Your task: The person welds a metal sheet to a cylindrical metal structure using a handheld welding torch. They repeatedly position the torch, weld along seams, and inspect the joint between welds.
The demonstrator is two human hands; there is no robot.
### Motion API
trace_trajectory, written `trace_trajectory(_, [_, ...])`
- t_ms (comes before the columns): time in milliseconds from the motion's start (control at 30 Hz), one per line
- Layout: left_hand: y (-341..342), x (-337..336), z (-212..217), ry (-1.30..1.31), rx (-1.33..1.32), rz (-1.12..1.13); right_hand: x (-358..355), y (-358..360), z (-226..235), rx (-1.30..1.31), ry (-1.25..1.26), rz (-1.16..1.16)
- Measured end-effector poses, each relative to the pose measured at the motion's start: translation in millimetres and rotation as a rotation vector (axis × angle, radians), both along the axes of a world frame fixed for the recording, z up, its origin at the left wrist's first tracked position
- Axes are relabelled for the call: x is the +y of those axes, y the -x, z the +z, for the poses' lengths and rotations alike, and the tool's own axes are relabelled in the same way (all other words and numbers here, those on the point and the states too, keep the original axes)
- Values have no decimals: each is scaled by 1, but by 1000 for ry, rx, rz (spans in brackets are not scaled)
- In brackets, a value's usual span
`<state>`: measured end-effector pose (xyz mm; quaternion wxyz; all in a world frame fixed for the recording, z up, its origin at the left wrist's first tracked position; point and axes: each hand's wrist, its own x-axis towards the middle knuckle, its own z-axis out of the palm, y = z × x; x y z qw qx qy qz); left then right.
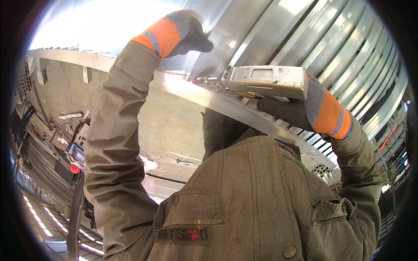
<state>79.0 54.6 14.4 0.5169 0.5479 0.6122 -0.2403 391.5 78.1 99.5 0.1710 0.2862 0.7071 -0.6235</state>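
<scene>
My right hand (289, 113), in a dark glove with an orange and grey cuff, is wrapped round the grip of a laser welding gun (267, 80). The gun has a boxy silver body and a thin nozzle pointing left. Its tip is close to a flat metal edge bar (187, 89), where a small pinkish spot shows beside the slat ends. Gloved the same way, my left hand (189, 39) rests on the shiny metal slats (252, 35) above the bar. Its thumb stands apart; the other fingers are partly hidden.
Beneath the bar lies a grey floor (170, 130) with thin rods on it. Equipment with a red round part (75, 168) stands at the left. A perforated metal piece (322, 169) is below the bar on the right. Metal racks and stock line both sides.
</scene>
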Motion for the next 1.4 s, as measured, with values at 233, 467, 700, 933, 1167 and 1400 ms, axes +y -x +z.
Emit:
trace_trajectory(233, [-4,-6,5,-135,-19,115,-3,-3,1,11,-18,9])
trace_trajectory(467, [1,1,-1,-5,-37,-17,-4,-4,-6,-77,52,13])
trace_trajectory(700, [-14,0,-1,5,125,89,-13,-10,-28,225,107,-102])
trace_trajectory(933, [-11,-7,-2,-69,63,154,-8,-8,-15,99,147,-95])
trace_trajectory(1167, [-9,-9,-1,-114,36,169,-8,-9,-13,68,138,-57])
trace_trajectory(1400, [-8,-11,0,-139,55,157,-16,-18,-26,142,314,-215])
